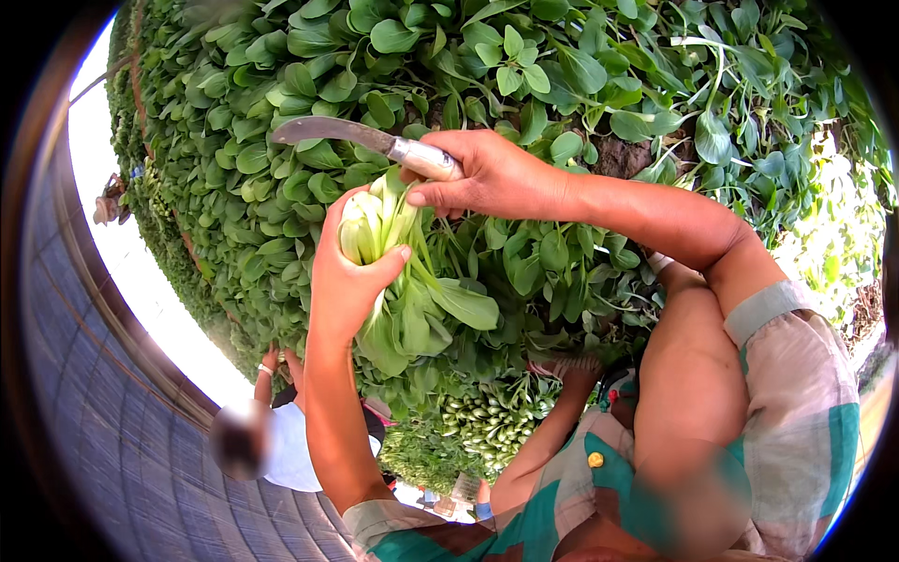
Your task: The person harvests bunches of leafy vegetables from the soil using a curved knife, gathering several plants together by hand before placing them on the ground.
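In the head view, my left hand [355, 270] grips a bunch of leafy greens [414, 302] that look like bok choy. Pale stalks show at its top, and the broad leaves hang down. My right hand [491, 175] holds a knife [337, 133] with a curved, stained metal blade and a light handle with a metal collar. The blade points left, above the bunch. My right thumb and fingers are close against the stalks; whether they also pinch them is hard to tell.
Dense growing greens [267, 140] surround my hands, with bare soil [621, 160] at upper right. A pile of harvested greens [488, 425] lies by my foot [569, 367]. Another person [288, 442] works at lower left, beside a dark mesh wall [133, 421].
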A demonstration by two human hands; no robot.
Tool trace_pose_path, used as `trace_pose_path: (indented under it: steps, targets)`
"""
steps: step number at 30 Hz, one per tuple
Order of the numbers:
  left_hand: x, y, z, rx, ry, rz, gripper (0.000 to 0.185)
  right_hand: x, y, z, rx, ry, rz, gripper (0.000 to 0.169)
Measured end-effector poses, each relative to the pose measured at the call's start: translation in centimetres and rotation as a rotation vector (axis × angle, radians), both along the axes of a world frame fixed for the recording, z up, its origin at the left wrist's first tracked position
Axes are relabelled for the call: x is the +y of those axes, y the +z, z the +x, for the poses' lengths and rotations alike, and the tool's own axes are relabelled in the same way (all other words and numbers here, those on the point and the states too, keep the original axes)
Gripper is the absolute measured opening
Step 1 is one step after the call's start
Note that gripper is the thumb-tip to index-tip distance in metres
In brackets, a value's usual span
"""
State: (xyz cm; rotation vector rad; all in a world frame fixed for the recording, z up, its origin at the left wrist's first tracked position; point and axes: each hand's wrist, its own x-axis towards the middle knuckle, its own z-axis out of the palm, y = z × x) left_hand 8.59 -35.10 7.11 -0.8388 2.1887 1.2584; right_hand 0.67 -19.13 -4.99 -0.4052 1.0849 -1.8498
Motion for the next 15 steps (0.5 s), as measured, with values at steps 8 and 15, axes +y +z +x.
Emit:
trace_pose_path:
  steps: [8,15]
  targets:
    - [-1.8,-7.9,4.3,-0.463,-0.436,-0.537,0.097,-0.9,-8.8,4.3,0.847,0.624,0.657,0.039]
    - [-2.2,-10.5,10.2,-0.482,-0.424,-0.618,0.081,-2.5,-9.3,4.9,0.887,0.75,0.679,0.052]
